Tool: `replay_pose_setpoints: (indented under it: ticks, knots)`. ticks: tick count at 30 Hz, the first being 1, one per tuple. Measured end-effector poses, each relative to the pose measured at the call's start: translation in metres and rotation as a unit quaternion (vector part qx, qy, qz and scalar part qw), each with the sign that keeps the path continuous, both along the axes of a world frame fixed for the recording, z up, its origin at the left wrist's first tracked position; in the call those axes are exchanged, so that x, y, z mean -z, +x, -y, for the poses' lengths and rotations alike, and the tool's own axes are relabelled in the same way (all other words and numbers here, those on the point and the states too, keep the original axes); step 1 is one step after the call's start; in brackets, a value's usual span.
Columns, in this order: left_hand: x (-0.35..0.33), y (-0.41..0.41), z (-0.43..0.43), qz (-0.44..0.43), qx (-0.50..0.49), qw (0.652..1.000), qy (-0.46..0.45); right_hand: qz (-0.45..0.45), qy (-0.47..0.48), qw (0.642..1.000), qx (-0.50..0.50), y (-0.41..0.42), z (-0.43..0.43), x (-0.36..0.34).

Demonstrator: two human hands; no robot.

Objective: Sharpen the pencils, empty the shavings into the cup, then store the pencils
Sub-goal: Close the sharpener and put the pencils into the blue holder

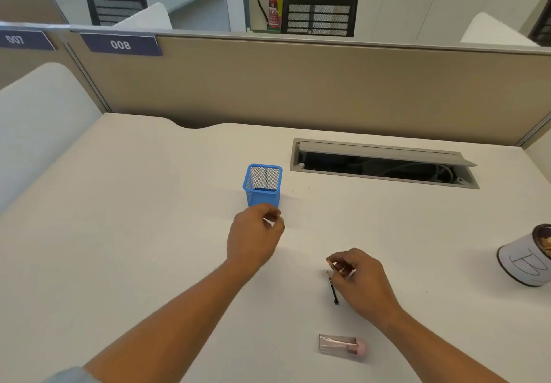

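A blue mesh pencil holder (263, 185) stands mid-table with one dark pencil upright inside it. My left hand (253, 236) hovers just in front of the holder. Its fingers are curled but apart and hold nothing. A short black pencil (332, 288) lies on the white table (134, 233), tip pointing away from me. My right hand (362, 281) rests beside it with thumb and forefinger at the pointed end. Whether they grip the pencil is unclear. A pink sharpener with a clear shavings case (343, 344) lies near the front edge. A white paper cup (526, 259) with shavings inside stands at the far right.
An open cable tray with a raised grey lid (384, 162) is set into the table behind the holder, to the right. A beige partition (298, 84) closes the back of the desk. Office chairs and a fire extinguisher stand beyond it.
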State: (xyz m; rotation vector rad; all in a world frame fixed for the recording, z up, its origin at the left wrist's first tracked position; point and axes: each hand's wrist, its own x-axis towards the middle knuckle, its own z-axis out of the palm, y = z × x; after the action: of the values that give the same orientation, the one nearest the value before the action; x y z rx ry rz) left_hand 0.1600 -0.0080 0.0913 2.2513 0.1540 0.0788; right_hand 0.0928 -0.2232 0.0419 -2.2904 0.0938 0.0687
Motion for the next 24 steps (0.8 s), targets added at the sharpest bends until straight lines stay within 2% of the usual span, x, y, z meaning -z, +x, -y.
replay_pose_setpoints:
  ticks: [4,8,17,24]
  knots:
    - [-0.024,0.031,-0.019,0.043,-0.035,0.998,0.013,0.011,0.017,1.000,0.002,0.009,-0.007,-0.007]
    - [-0.037,0.063,-0.029,0.047,-0.044,0.997,0.050,0.024,0.042,0.999,0.004,0.020,-0.014,-0.018]
    - [-0.026,0.102,-0.021,-0.083,-0.051,0.989,0.108,0.045,0.068,0.997,-0.010,0.040,-0.028,-0.041]
    - [-0.016,0.111,-0.021,-0.130,-0.078,0.980,0.133,0.048,0.048,0.997,-0.024,0.059,-0.033,-0.054]
